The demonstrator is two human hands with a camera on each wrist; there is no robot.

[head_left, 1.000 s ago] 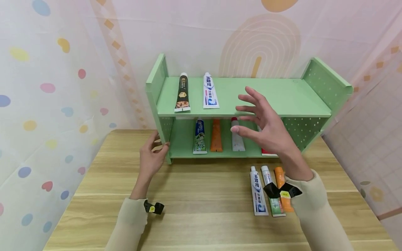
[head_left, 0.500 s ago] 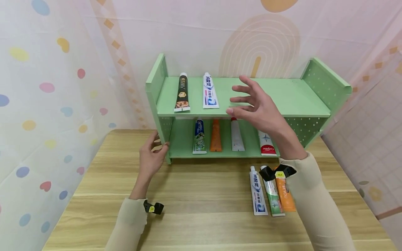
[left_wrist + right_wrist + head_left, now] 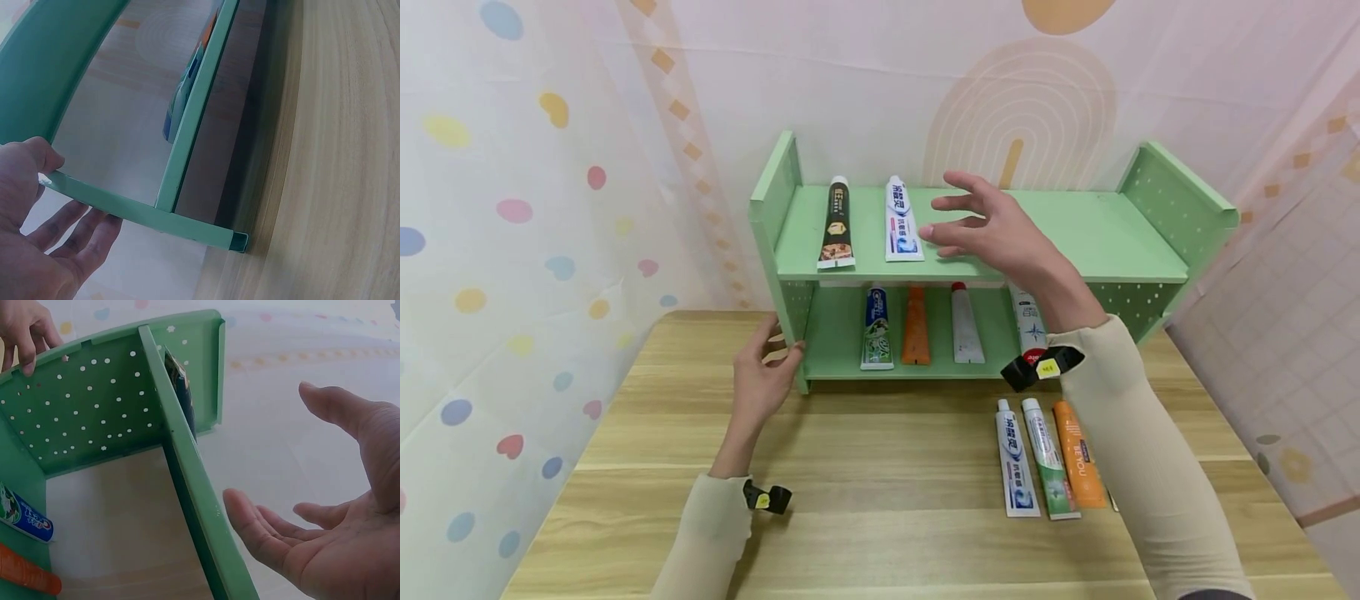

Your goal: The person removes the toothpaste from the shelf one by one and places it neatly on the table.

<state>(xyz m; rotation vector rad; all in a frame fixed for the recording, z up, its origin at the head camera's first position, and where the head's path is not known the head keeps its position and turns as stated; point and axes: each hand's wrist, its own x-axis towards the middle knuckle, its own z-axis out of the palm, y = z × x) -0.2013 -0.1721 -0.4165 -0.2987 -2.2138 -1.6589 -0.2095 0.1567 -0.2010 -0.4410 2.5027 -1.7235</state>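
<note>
My left hand point(image 3: 763, 371) grips the left side panel of a green two-tier shelf point(image 3: 1045, 271), thumb inside and fingers outside, as the left wrist view point(image 3: 69, 219) also shows. Over the upper tier hovers my right hand point(image 3: 1000, 225), fingers spread and nothing in them. Its thumb tip is just right of a white-and-blue toothpaste tube point(image 3: 901, 221). A black toothpaste tube point(image 3: 837, 225) lies left of that one. On the lower tier lie a blue-green tube point(image 3: 877, 329), an orange tube point(image 3: 916, 329), a grey tube with a red cap point(image 3: 966, 325), and a red-and-white tube point(image 3: 1028, 321) partly behind my right wrist.
On the wooden table point(image 3: 880, 492) in front of the shelf lie a white-and-blue tube point(image 3: 1017, 467), a green-and-white tube point(image 3: 1051, 462) and an orange tube point(image 3: 1078, 458), side by side. My right sleeve point(image 3: 1150, 450) passes close beside them. A patterned curtain point(image 3: 865, 83) hangs behind.
My right hand has moved left and slightly up over the upper tier, toward the white-and-blue tube. The left hand stays on the side panel.
</note>
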